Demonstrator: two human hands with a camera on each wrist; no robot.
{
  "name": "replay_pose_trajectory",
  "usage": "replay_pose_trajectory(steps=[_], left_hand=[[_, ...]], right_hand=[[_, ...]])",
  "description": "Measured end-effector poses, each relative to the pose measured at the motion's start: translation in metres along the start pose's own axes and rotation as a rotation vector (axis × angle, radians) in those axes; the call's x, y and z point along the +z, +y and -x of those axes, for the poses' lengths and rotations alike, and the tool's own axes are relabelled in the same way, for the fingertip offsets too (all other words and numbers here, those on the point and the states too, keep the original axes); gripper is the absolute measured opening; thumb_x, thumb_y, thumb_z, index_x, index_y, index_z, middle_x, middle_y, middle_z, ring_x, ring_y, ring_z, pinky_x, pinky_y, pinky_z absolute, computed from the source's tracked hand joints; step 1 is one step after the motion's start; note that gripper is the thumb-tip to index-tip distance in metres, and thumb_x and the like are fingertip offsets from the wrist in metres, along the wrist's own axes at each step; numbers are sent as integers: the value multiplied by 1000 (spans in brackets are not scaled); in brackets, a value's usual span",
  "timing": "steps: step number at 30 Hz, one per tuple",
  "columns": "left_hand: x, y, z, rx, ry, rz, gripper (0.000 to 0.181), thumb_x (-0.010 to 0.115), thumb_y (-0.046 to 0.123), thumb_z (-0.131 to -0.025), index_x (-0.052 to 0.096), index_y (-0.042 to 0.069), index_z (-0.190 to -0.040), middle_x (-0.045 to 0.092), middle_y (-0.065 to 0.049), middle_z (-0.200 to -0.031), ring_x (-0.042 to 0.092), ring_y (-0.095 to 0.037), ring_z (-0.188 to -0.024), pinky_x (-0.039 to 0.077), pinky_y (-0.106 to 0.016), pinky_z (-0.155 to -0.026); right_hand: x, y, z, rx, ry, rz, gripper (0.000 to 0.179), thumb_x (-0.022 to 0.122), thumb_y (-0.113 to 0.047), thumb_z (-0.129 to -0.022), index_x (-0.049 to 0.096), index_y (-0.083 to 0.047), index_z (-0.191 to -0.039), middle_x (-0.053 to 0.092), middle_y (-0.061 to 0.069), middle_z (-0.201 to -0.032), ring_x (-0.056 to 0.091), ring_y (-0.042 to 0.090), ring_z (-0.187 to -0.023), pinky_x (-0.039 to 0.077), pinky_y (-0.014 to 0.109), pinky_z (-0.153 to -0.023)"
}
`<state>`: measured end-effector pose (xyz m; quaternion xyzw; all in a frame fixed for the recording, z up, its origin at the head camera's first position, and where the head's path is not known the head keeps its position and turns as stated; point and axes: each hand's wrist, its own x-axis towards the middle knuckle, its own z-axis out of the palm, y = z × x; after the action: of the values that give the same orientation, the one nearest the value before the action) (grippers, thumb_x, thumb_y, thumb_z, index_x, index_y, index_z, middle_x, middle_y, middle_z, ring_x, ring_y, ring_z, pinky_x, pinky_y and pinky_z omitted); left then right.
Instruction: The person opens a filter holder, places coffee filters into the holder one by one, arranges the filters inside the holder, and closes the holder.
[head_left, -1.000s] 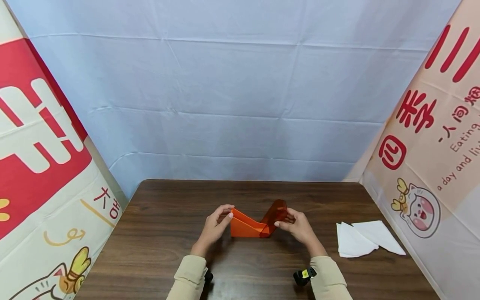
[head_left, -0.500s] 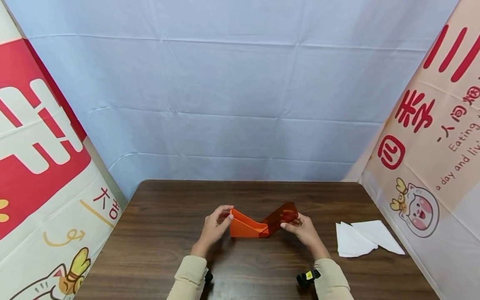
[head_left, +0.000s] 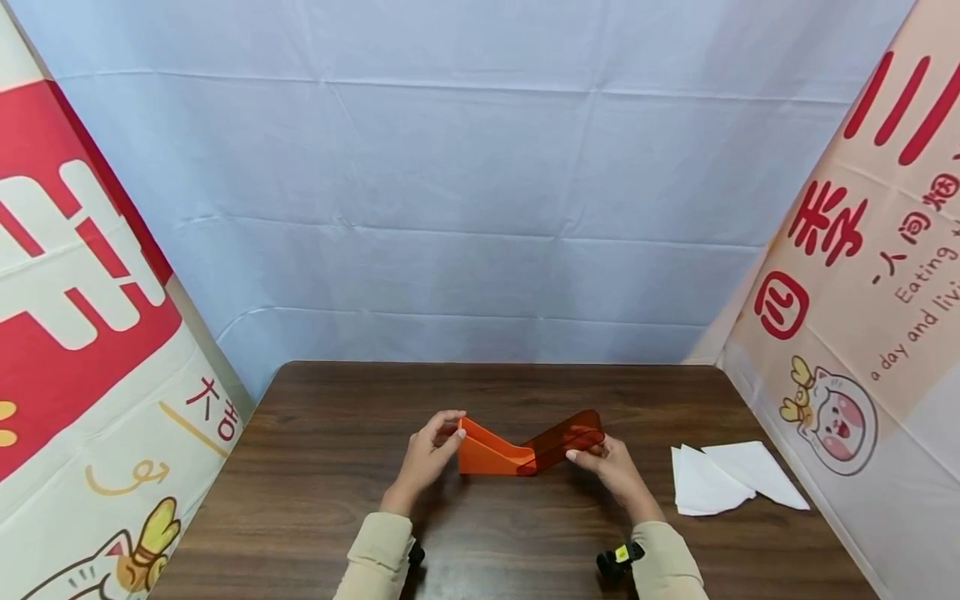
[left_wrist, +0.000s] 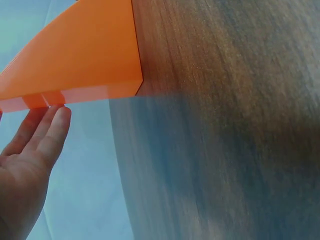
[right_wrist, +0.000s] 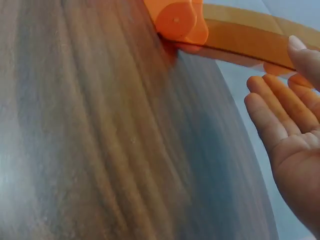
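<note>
An orange wedge-shaped plastic box sits on the table with its hinged, see-through dark orange lid swung out to the right. My left hand holds the box's tall left end between thumb and fingers. In the left wrist view, fingers touch that end wall, while the thumb is hidden. On the lid's free end, my right hand keeps its grip, thumb on the near side and fingers partly seen through the plastic. The round hinge shows in the right wrist view.
Two folded white napkins lie on the brown wooden table, right of my right hand. A pale cloth backdrop hangs behind the table, with printed cloths along both sides.
My right hand has moved right and slightly down, swinging the lid from steeply raised to a lower slant. The left hand and box have hardly moved.
</note>
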<state>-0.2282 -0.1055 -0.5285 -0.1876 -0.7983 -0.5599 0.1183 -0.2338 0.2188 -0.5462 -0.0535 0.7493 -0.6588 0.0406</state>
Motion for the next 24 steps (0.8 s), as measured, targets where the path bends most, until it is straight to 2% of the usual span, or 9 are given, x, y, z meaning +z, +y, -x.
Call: replay_pose_trajectory(steps=[3, 7, 9, 15, 19, 24], left_hand=[[-4, 15, 1, 22, -13, 7, 28, 58, 11, -93, 57, 9, -121, 64, -10, -105, 61, -23, -92, 51, -33, -76], [-8, 27, 4, -7, -37, 31, 29, 58, 9, -92, 57, 7, -121, 63, -13, -106, 60, -26, -94, 51, -33, -77], [-7, 23, 4, -15, -39, 30, 29, 58, 10, -93, 57, 8, -121, 63, -11, -107, 60, -24, -95, 51, -32, -77], [-2, -3, 0, -59, -40, 19, 29, 59, 24, -93, 57, 21, -122, 63, 2, -107, 60, -13, -96, 49, -29, -78], [-3, -7, 0, -53, -46, 43, 30, 59, 27, -93, 57, 22, -122, 64, 1, -107, 61, -15, -94, 50, -32, -77], [-3, -7, -1, -67, -45, 31, 30, 59, 28, -93, 57, 24, -122, 64, 3, -106, 60, -13, -94, 49, -31, -79]], right_hand=[[-2, -7, 3, 28, 7, 83, 44, 73, -11, -81, 54, 5, -117, 64, 15, -103, 60, 19, -92, 48, 32, -77], [-6, -16, 8, 70, 22, 233, 44, 75, -11, -79, 54, 5, -113, 64, 16, -101, 59, 26, -94, 49, 39, -76], [-8, -19, 10, 80, 21, 299, 44, 75, -11, -78, 54, 6, -113, 63, 19, -102, 58, 31, -96, 49, 43, -77], [-17, -26, 15, 59, 29, 578, 50, 70, -18, -83, 51, 9, -121, 56, 29, -113, 53, 43, -103, 45, 53, -79], [-26, -27, 18, 56, 43, 697, 51, 67, -19, -86, 49, 8, -126, 51, 32, -121, 49, 48, -107, 42, 57, -81], [-38, -24, 19, 48, 81, 789, 48, 65, -18, -87, 50, 9, -124, 53, 32, -118, 53, 47, -99, 43, 56, -77]])
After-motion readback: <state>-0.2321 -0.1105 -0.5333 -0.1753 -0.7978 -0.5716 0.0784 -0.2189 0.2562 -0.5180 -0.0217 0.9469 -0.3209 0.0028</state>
